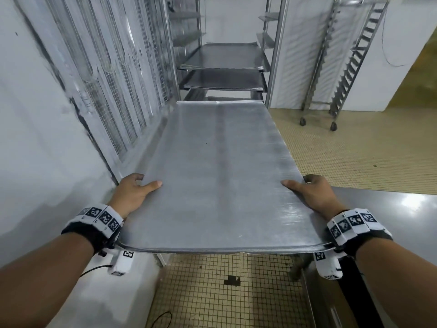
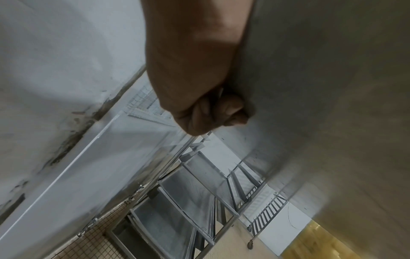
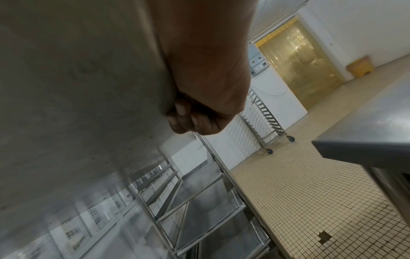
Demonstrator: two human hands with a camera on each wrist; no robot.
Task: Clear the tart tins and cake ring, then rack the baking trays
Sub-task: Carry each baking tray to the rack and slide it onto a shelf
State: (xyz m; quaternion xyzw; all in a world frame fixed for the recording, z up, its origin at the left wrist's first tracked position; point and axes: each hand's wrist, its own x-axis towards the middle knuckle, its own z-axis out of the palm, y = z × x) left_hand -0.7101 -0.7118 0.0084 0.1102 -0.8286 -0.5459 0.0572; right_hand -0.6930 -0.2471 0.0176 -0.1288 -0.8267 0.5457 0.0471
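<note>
A large bare metal baking tray [image 1: 220, 176] is carried level in front of me, its far end close to the steel rack [image 1: 275, 50]. My left hand [image 1: 136, 188] grips the tray's left edge, thumb on top, fingers curled under it [image 2: 213, 112]. My right hand [image 1: 309, 188] grips the right edge the same way, fingers curled beneath [image 3: 188, 119]. The tray's underside [image 2: 321, 87] [image 3: 77, 87] fills much of both wrist views. Two other trays [image 1: 224, 58] [image 1: 225, 82] sit on the rack's runners just above the carried tray's far end.
A white wall [image 1: 35, 114] with mesh-covered panels [image 1: 113, 79] runs close on the left. A steel worktable [image 1: 390, 209] stands at my right. A second wheeled rack [image 1: 335, 79] stands at the back right on the tiled floor [image 1: 343, 150]. One floor tile [image 1: 231, 280] is missing below me.
</note>
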